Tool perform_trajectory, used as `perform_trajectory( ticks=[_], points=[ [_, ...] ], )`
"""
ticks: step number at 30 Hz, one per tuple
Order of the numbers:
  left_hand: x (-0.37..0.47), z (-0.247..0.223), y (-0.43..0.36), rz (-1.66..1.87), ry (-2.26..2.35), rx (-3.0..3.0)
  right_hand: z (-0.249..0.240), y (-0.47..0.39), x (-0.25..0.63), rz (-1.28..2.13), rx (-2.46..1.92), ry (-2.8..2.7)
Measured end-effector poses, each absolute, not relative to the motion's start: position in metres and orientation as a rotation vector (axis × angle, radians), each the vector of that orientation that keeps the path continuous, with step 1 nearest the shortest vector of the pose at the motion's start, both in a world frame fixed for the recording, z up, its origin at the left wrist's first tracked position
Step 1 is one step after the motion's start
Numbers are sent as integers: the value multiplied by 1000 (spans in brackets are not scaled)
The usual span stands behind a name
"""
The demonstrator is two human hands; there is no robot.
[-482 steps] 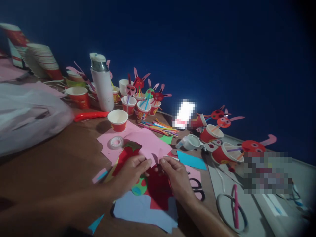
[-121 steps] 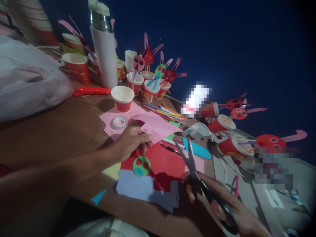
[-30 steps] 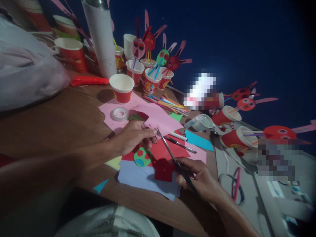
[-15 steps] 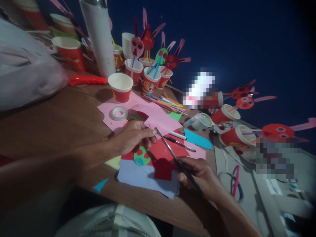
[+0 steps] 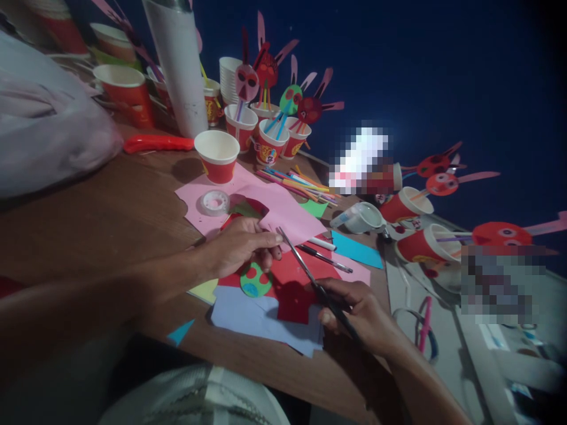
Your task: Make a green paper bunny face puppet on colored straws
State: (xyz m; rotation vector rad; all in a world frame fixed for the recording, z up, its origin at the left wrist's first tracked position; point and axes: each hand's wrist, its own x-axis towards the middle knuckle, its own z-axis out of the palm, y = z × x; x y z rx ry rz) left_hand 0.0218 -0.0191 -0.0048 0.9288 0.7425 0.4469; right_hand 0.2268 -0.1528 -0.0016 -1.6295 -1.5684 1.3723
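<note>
My left hand [image 5: 241, 245] pinches the edge of a pink sheet of paper [image 5: 295, 215] between thumb and fingers. In my right hand [image 5: 354, 310] are black-handled scissors [image 5: 310, 271], their metal blades pointing up and left with the tip beside my left thumb. Just below my left hand lies a round green paper face [image 5: 256, 281] with red spots and a blue patch. Red paper [image 5: 295, 304] and light blue sheets [image 5: 266, 324] lie under it. A black pen [image 5: 328, 258] and a white marker [image 5: 323, 243] rest right of the pink sheet.
An empty paper cup [image 5: 217, 154], a tape roll [image 5: 215, 202] and colored straws [image 5: 296, 186] stand or lie behind the hands. Cups with paper rabbit faces line the back and right. A red-handled tool [image 5: 157, 143], a white bottle [image 5: 177, 71] and a plastic bag [image 5: 48, 118] are left.
</note>
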Motion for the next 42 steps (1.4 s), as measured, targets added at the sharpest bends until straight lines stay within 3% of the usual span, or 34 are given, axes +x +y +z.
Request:
perform_trajectory(
  ticks=[42],
  points=[
    [20,-3,-18,547,824,1032,0,-158,224,1298,-1665,-1579]
  ],
)
